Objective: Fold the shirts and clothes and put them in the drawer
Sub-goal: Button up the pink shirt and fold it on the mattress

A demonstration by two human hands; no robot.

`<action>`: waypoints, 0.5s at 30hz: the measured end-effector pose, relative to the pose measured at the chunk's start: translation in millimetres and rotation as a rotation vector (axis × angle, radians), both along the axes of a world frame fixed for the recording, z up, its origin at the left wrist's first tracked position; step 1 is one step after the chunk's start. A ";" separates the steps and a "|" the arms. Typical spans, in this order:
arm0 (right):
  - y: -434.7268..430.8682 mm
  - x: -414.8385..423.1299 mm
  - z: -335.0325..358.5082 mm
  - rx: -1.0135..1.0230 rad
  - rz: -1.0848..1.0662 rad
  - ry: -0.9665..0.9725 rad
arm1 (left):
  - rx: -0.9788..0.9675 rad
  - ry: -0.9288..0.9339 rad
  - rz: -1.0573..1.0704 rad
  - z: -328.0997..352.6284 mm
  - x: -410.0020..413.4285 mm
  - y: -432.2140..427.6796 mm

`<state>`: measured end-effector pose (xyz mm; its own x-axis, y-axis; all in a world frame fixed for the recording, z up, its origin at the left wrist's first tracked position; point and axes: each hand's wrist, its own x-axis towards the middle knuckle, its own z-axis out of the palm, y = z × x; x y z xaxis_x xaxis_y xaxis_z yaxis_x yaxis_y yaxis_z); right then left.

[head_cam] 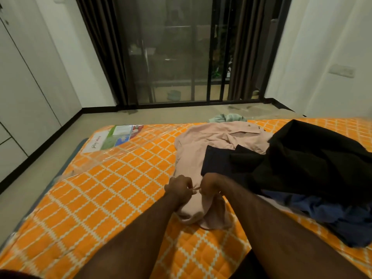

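Observation:
A pale pink shirt [203,146] lies spread on the orange checked mattress [112,186], its near end bunched under my hands. My left hand [178,189] and my right hand [211,185] sit close together and both pinch the pink fabric, a thin edge stretched between them. A black garment [306,158] lies to the right, partly over the pink shirt. A dark navy piece [216,162] sits between them, and a blue garment [342,218] is heaped at the near right. No drawer shows in view.
The mattress is wrapped in clear plastic with a printed label [118,135] at its far left corner. A light green cloth [227,117] lies on the floor beyond the bed. White wardrobe doors [24,93] line the left wall. Dark glass doors [181,57] stand ahead.

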<state>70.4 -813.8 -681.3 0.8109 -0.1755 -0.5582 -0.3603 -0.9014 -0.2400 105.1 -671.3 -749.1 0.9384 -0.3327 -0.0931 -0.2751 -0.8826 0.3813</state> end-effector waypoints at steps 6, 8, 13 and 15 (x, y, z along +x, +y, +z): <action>12.0 -12.1 4.6 0.601 -0.444 -0.270 | -1.055 0.417 0.111 25.9 -28.9 16.6; 20.7 -11.8 5.9 0.889 -0.661 -0.257 | -1.181 0.464 0.059 42.8 -44.8 22.3; 36.6 -22.9 17.4 1.113 -0.871 -0.308 | -1.250 0.564 -0.155 75.5 -77.6 38.6; 37.9 -23.7 18.4 1.124 -0.955 -0.329 | -1.218 0.582 -0.221 83.9 -84.0 49.3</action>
